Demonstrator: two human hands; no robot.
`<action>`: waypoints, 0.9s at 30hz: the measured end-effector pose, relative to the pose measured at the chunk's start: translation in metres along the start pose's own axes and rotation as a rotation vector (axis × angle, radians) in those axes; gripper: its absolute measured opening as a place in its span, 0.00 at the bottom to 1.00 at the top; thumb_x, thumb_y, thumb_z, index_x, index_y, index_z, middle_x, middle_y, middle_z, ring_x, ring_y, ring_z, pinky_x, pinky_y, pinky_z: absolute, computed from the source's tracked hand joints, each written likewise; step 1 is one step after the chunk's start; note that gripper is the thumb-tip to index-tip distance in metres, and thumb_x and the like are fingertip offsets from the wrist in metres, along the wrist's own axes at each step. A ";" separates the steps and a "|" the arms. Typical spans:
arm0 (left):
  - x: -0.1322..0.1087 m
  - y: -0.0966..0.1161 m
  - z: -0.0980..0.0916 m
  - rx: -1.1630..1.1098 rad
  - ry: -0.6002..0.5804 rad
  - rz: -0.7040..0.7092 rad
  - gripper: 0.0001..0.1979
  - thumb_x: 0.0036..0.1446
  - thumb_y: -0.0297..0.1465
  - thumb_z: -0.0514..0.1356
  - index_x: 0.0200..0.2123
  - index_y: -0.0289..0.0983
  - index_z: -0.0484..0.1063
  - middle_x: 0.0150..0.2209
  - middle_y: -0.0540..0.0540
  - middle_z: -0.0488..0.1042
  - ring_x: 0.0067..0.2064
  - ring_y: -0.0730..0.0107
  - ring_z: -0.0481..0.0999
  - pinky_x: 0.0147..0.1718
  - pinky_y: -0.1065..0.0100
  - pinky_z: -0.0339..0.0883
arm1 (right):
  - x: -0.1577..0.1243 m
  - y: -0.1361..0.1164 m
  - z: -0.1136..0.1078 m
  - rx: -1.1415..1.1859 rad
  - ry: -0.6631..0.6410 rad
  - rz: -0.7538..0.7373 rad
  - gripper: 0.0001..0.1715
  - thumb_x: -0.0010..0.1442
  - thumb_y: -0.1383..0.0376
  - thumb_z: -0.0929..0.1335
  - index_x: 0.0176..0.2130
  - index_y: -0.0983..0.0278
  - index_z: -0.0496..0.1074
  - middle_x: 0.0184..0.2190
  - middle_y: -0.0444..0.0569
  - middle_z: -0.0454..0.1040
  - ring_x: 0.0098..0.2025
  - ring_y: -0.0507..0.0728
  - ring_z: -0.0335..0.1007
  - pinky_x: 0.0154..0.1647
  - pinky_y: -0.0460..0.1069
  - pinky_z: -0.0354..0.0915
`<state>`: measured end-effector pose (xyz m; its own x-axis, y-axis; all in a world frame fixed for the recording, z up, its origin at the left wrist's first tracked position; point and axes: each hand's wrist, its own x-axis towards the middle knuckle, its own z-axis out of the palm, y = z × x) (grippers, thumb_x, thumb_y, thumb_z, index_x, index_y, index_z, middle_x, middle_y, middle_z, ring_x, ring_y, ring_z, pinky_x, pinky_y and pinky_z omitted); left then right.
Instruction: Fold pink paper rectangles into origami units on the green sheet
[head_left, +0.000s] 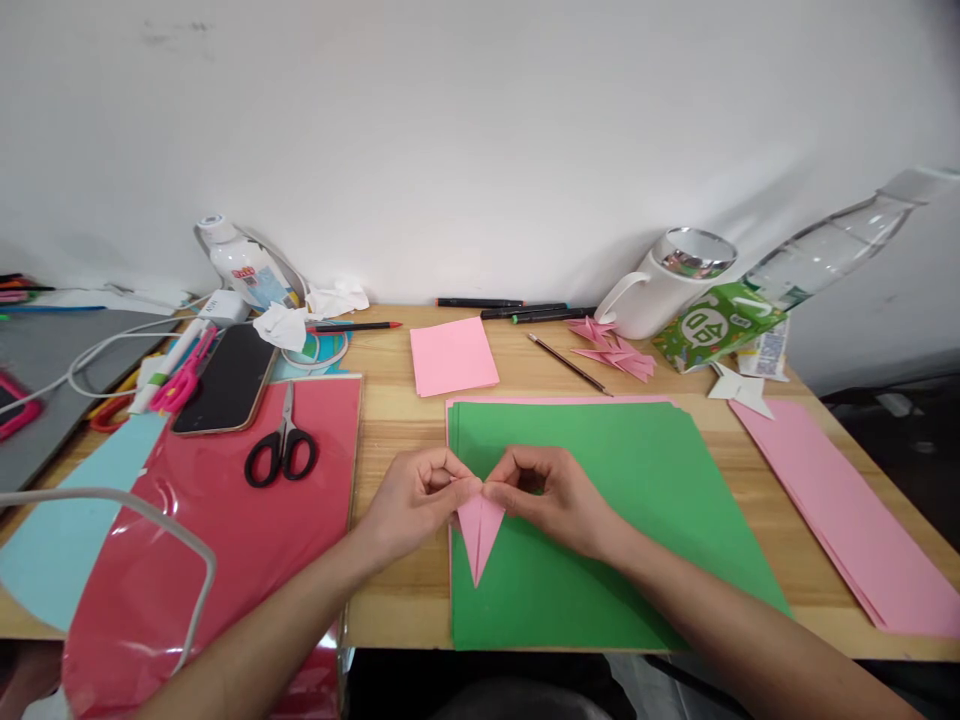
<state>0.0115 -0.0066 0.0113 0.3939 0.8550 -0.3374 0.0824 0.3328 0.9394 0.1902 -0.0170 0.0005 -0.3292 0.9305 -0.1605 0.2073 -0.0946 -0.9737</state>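
Observation:
A folded piece of pink paper (478,540) hangs point-down between my two hands, with a crease or slit running down its middle. My left hand (420,498) pinches its upper left edge between thumb and fingers. From the other side, my right hand (553,500) pinches the upper right, and the two thumb tips nearly meet. The top of the folded paper is hidden by my fingers. Below it lies a stack of green paper (622,560), with pink sheets showing at its edges. Beyond my hands rests a stack of square pink paper (454,357).
Black-handled scissors (282,445) lie on a red plastic-covered sheet (300,560), near a phone (227,380). A pencil (570,364), folded pink pieces (615,352) and a white mug (667,285) stand behind. Pink strips (847,520) lie right; a white cable (150,505) crosses left.

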 end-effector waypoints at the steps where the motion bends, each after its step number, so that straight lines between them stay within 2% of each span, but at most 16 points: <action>1: 0.000 0.000 0.000 -0.013 0.006 -0.002 0.15 0.44 0.39 0.67 0.23 0.34 0.69 0.18 0.52 0.71 0.19 0.77 0.69 0.20 0.75 0.64 | 0.001 0.000 -0.001 0.055 -0.017 0.021 0.16 0.52 0.56 0.71 0.25 0.66 0.71 0.19 0.42 0.68 0.21 0.47 0.58 0.21 0.43 0.57; 6: 0.001 0.000 -0.003 -0.097 0.012 -0.037 0.18 0.44 0.42 0.67 0.26 0.34 0.68 0.21 0.50 0.75 0.22 0.73 0.74 0.21 0.73 0.68 | 0.007 -0.002 -0.005 0.264 -0.153 0.122 0.20 0.49 0.51 0.72 0.30 0.66 0.75 0.24 0.44 0.73 0.22 0.47 0.64 0.23 0.44 0.64; 12: 0.002 -0.004 -0.003 -0.102 -0.029 -0.066 0.19 0.44 0.44 0.66 0.29 0.34 0.68 0.22 0.48 0.77 0.23 0.69 0.77 0.23 0.70 0.72 | 0.007 0.000 -0.007 0.262 -0.125 0.154 0.19 0.44 0.53 0.75 0.26 0.67 0.75 0.20 0.42 0.71 0.21 0.47 0.62 0.23 0.44 0.63; 17: 0.000 -0.006 -0.003 -0.026 -0.080 -0.026 0.20 0.45 0.45 0.65 0.23 0.35 0.66 0.20 0.49 0.75 0.22 0.68 0.76 0.22 0.69 0.72 | 0.006 0.003 -0.004 0.219 -0.118 0.144 0.20 0.42 0.53 0.76 0.22 0.67 0.71 0.16 0.39 0.66 0.19 0.46 0.59 0.20 0.42 0.58; 19: -0.001 -0.005 -0.002 0.028 -0.069 0.013 0.19 0.46 0.44 0.65 0.22 0.35 0.67 0.19 0.50 0.73 0.21 0.69 0.75 0.21 0.70 0.70 | 0.004 0.004 -0.002 0.169 -0.096 0.081 0.20 0.46 0.54 0.75 0.21 0.67 0.70 0.15 0.39 0.65 0.18 0.46 0.59 0.19 0.42 0.57; 22: -0.002 -0.005 -0.001 0.153 0.026 0.131 0.16 0.50 0.42 0.63 0.22 0.34 0.70 0.19 0.49 0.72 0.23 0.71 0.74 0.22 0.72 0.68 | 0.001 0.006 0.000 0.057 0.005 -0.083 0.17 0.52 0.56 0.72 0.23 0.67 0.73 0.18 0.41 0.66 0.16 0.45 0.60 0.15 0.42 0.56; 23: -0.002 -0.005 -0.001 0.196 0.062 0.182 0.16 0.51 0.42 0.62 0.24 0.34 0.72 0.22 0.48 0.74 0.25 0.71 0.74 0.24 0.72 0.69 | 0.000 0.007 0.000 0.015 0.057 -0.150 0.15 0.53 0.57 0.72 0.25 0.67 0.75 0.19 0.42 0.67 0.14 0.45 0.60 0.14 0.42 0.55; 25: 0.000 -0.007 -0.001 0.244 0.123 0.275 0.13 0.51 0.41 0.63 0.30 0.35 0.75 0.33 0.44 0.77 0.33 0.67 0.76 0.30 0.70 0.71 | -0.002 0.009 -0.001 -0.084 0.181 -0.300 0.11 0.56 0.60 0.70 0.30 0.65 0.78 0.23 0.44 0.69 0.14 0.45 0.62 0.12 0.42 0.57; 27: 0.001 -0.009 -0.002 0.230 0.174 0.350 0.17 0.49 0.41 0.65 0.39 0.37 0.74 0.46 0.41 0.74 0.42 0.63 0.75 0.35 0.68 0.72 | -0.003 0.011 -0.001 -0.210 0.304 -0.478 0.07 0.58 0.64 0.69 0.35 0.62 0.79 0.28 0.47 0.72 0.20 0.48 0.69 0.17 0.43 0.64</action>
<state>0.0093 -0.0077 0.0021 0.2764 0.9609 0.0164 0.1809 -0.0688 0.9811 0.1946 -0.0202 -0.0094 -0.1595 0.9150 0.3707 0.2887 0.4023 -0.8688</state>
